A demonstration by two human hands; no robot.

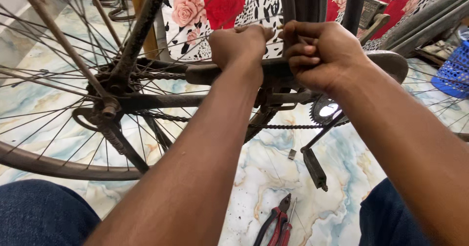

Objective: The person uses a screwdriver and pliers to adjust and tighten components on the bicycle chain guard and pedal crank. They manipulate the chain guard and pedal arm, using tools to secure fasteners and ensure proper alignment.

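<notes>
1. Knees in dark blue cloth (44, 212) sit at the bottom corners of the view.
2. Red-handled pliers (277, 224) lie on the marbled floor (264, 177), near a small grey metal piece (291, 153).
3. The kickstand (314, 164) hangs just above the floor.
4. The chain (288, 126) runs from the rear hub (108, 110) to the chainring (325, 110).
5. The left hand (240, 43) is curled tight on the black chain guard (215, 72).
6. The right hand (320, 53) is closed, fingers pinched at the frame tube (303, 2); what they hold cannot be told.
7. A floral cloth (215, 7) hangs behind.
8. A blue basket (454, 72) stands far right.
</notes>
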